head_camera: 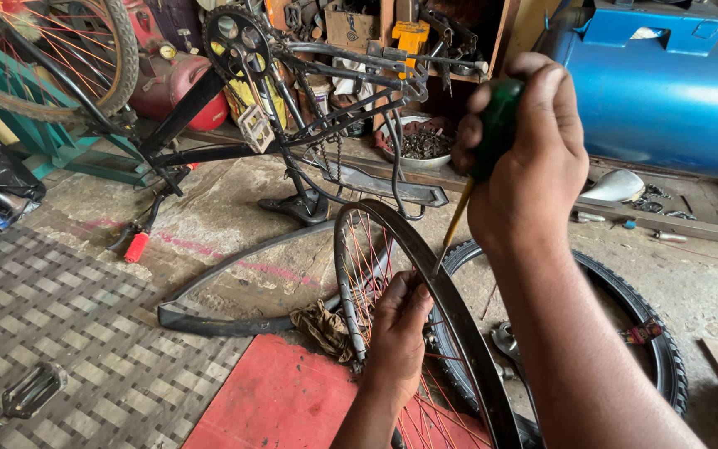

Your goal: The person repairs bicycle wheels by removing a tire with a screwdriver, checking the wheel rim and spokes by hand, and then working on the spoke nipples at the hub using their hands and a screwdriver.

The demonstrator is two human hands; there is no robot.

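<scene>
A bare bicycle wheel rim [392,224] with orange spokes stands upright in front of me. My left hand [398,333] grips the rim and spokes low down. My right hand [525,154] is closed around the green handle of a screwdriver [492,133]. Its shaft [456,220] slants down to the rim's inner edge, just above my left hand. A black tyre [654,333] lies flat on the floor behind the rim, under my right forearm.
An upside-down bicycle frame [292,125] with chainring stands at the back. A black mudguard [234,320] and a rag [322,328] lie on the floor. A blue tank [666,91] is at the right, a red mat [284,399] below, a bowl of small metal parts [421,145] behind.
</scene>
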